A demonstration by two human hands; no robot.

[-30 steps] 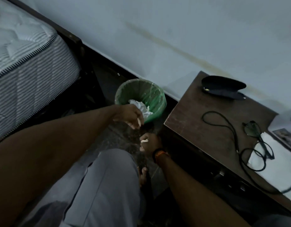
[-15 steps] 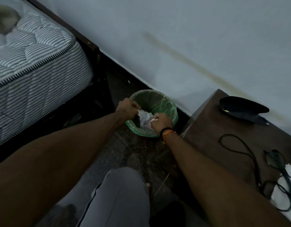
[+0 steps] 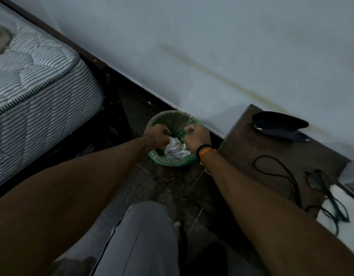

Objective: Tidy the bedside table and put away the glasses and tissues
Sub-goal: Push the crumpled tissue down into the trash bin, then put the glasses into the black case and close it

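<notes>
**Q:** What lies at far left, and how is the left hand posed?

**A:** A striped mattress (image 3: 38, 92) on a dark bed frame. The left forearm reaches forward over the floor; the left hand (image 3: 156, 135) hangs above the near-left rim of the green waste bin (image 3: 173, 163), its fingers (image 3: 164, 132) curled into a loose fist. Whether they pinch the bin liner or the tissues cannot be told.

**Q:** And the tissues?

**A:** The crumpled white tissues (image 3: 175, 149) lie inside the bin, between and just below both hands.

**Q:** The right hand?

**A:** The right hand (image 3: 197, 136), with black and orange bands at the wrist, is over the bin's right rim, knuckles up, fingers curled shut; what they grip is hidden.

**Q:** What is further right?

**A:** On the dark table (image 3: 241, 148): an open glasses case (image 3: 279, 125) by the wall, a black cord (image 3: 277, 172), and the glasses (image 3: 319, 182), partly resting on white paper (image 3: 335, 214).
</notes>
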